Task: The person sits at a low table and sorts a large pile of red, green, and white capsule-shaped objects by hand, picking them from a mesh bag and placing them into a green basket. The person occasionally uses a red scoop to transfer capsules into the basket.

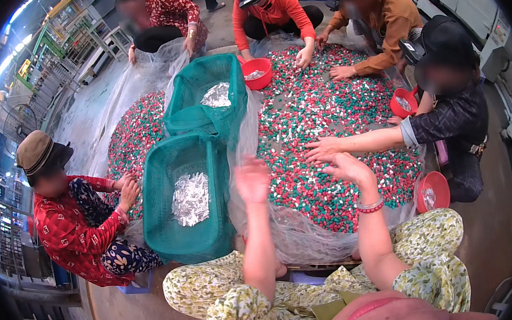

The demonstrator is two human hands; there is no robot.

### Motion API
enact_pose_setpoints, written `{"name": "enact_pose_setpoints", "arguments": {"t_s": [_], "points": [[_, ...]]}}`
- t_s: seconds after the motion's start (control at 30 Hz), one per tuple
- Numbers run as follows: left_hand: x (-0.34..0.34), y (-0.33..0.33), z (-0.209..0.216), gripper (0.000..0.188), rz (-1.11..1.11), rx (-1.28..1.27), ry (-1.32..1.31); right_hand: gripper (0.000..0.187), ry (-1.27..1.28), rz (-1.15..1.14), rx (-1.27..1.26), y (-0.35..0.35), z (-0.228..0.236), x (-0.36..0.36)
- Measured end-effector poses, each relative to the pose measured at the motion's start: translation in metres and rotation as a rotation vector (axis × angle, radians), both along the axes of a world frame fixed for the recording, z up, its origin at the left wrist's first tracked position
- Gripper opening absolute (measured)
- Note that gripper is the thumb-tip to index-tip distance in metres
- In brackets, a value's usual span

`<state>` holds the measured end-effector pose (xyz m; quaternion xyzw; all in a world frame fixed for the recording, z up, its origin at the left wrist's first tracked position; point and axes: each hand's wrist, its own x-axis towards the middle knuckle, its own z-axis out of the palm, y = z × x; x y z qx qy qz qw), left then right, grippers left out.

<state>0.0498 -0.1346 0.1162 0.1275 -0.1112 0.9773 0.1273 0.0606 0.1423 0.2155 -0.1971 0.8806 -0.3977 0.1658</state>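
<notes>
Beyond the near green basket (158,234), a second green basket (171,115) adjoins it; both contain silvery pieces. Right of the near basket, past a rumpled clear sheet (296,232), spreads the pile of red, green and white pieces (339,204), with a red bowl (442,183) at its far right. The left hand (252,181) is raised just right of that basket, too blurred to tell its grip. The right hand (347,167), farther right above the pile, has loosely spread fingers and nothing visibly held; a co-worker's hand (322,149) crosses close beside it.
</notes>
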Motion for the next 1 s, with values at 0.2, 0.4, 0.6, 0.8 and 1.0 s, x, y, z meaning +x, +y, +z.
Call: {"name": "enact_pose_setpoints", "arguments": {"t_s": [0.2, 0.4, 0.6, 0.8, 1.0], "points": [[0.024, 0.143, -0.080, 0.052, -0.259, -2.407, 1.046, 0.042, -0.092, -0.113, 0.156, 0.023, -0.024, 0.001], [0.060, 0.142, -0.129, 0.063, 0.265, -2.433, 1.277, 0.040, -0.096, -0.174, 0.133, 0.057, -0.058, 0.010], [0.055, 0.122, -0.121, 0.034, 0.510, -2.423, 1.364, 0.040, -0.174, -0.311, 0.054, 0.069, -0.080, -0.003], [0.050, 0.124, -0.130, 0.026, 0.419, -2.419, 1.283, 0.055, 0.100, -0.355, 0.255, 0.014, -0.216, -0.015], [0.006, 0.124, -0.107, 0.020, 0.509, -2.303, 0.836, 0.030, 0.095, -0.354, 0.330, 0.053, -0.233, 0.012]]}}
